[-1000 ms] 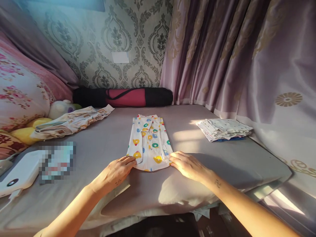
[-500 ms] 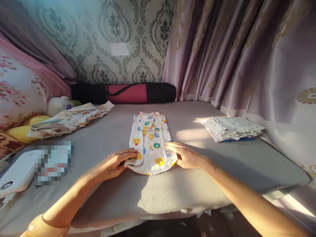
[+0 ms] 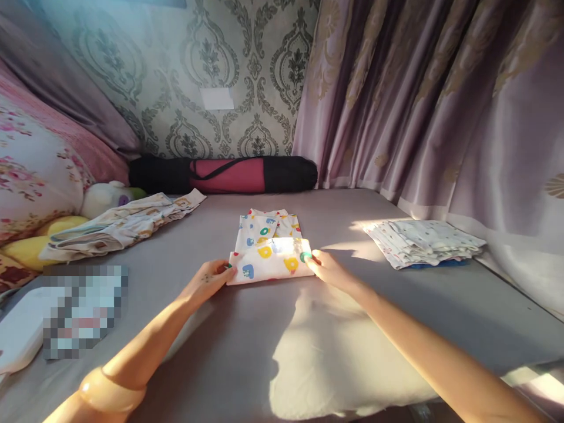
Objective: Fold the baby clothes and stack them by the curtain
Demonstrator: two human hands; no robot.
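Pinching the near left corner of a white cotton-looking garment printed with yellow, blue and green shapes [image 3: 272, 261], the bare left hand [image 3: 215, 277] has its thumb and fingers closed on the fabric. The bare right hand [image 3: 324, 267] grasps the opposite near corner, its fingertips on the cloth by a green ring. The garment lies in the middle of a smooth grey bed sheet [image 3: 343, 226], its lower part folded up over the body, the collar end pointing toward a long black and dark-pink cylindrical bag [image 3: 227, 175] by the wall. A cream bangle [image 3: 112, 390] circles the left forearm. Well apart to the right sits a flat stack of pale patterned folded cloths [image 3: 427, 241], something blue beneath it. To the left, a loose heap of cream printed fabric [image 3: 127, 226] rests against yellow plush; it seems to be clothing, though its shape is hard to read.
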